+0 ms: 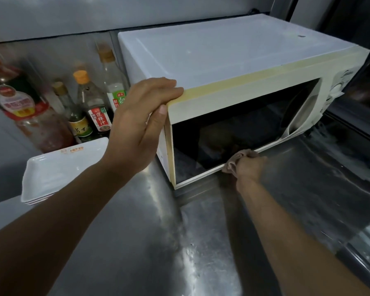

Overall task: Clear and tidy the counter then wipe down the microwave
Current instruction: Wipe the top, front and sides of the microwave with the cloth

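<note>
A white microwave (222,58) with a yellowed front frame and a dark glass door stands on the steel counter (137,242). My left hand (141,118) grips its top front left corner, fingers on the top, thumb on the front edge. My right hand (249,167) is closed on a small pinkish-brown cloth (233,162) and presses it against the bottom edge of the door, near the middle.
Several sauce and vinegar bottles (94,103) stand against the steel back wall left of the microwave. A stack of white rectangular plates (58,169) sits in front of them. A dark opening and a counter edge lie at the right.
</note>
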The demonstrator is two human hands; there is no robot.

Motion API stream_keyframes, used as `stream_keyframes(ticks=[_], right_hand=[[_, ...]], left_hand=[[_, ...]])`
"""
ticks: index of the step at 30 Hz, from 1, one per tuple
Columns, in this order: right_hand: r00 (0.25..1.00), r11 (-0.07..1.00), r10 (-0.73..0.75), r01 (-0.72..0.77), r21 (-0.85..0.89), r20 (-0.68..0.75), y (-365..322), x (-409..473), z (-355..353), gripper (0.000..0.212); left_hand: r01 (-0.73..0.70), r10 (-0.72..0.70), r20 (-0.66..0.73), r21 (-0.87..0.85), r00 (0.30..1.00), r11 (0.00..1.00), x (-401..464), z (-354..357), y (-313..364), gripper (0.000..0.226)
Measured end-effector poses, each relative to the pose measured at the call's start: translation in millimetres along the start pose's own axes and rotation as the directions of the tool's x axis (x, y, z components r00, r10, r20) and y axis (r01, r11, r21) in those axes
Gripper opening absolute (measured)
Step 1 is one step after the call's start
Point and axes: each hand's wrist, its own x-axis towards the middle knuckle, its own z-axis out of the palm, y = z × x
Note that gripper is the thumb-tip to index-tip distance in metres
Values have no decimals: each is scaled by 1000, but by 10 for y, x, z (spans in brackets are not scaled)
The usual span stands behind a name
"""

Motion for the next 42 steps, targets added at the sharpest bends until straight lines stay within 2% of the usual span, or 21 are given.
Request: stream_keyframes(ticks=[4,7,9,14,18,21,22,24,25,28,30,32,35,39,42], right_hand=[[998,998,-35,33,57,50,328,-444,238,36],[995,998,-14,8,59,103,583,-725,359,24],[993,997,19,-28,71,118,667,-776,402,23],[976,1000,26,-22,-17,217,741,-972,456,32],[988,994,54,-40,-100,145,863,-1127,575,39],[994,994,107,-106,-41,26,949,-1045,618,44],[992,992,124,-124,-16,16,979,-1054,626,44],[992,990,125,-124,-74,21,985,-1094,629,38],[990,983,136,-129,-134,45,945,-1149,611,36],[946,972,200,-159,-173,256,877,-1386,570,29],[954,927,119,-8,-374,276,903,-1547,610,21],[962,876,71,66,-478,262,956,-1606,623,15],[965,867,56,80,-492,255,871,-1651,533,10],[962,805,-15,173,-568,272,668,-1756,264,8],[933,783,-113,295,-548,340,404,-1896,38,12]], left_hand=[[-42,42,55,-4,998,999,39,-50,-53,34],[-45,47,108,-20,993,999,67,-107,-84,33],[-39,44,138,-36,989,999,75,-128,-97,34],[-6,21,194,-74,981,997,81,-173,-120,36],[-14,41,249,-112,968,994,81,-223,-144,38],[-2,39,295,-126,955,992,93,-251,-175,41],[2,38,302,-130,952,992,92,-256,-177,42],[7,37,305,-143,952,990,94,-264,-173,44],[5,41,307,-147,951,989,99,-267,-174,44],[-11,54,317,-136,947,991,118,-279,-170,44],[-16,56,332,-123,942,992,138,-304,-163,44],[-17,54,366,-105,929,994,159,-343,-152,45],[27,7,422,-74,906,997,191,-408,-88,47],[263,-206,476,-55,855,963,242,-542,114,50],[209,-217,481,71,849,975,191,-674,241,53]])
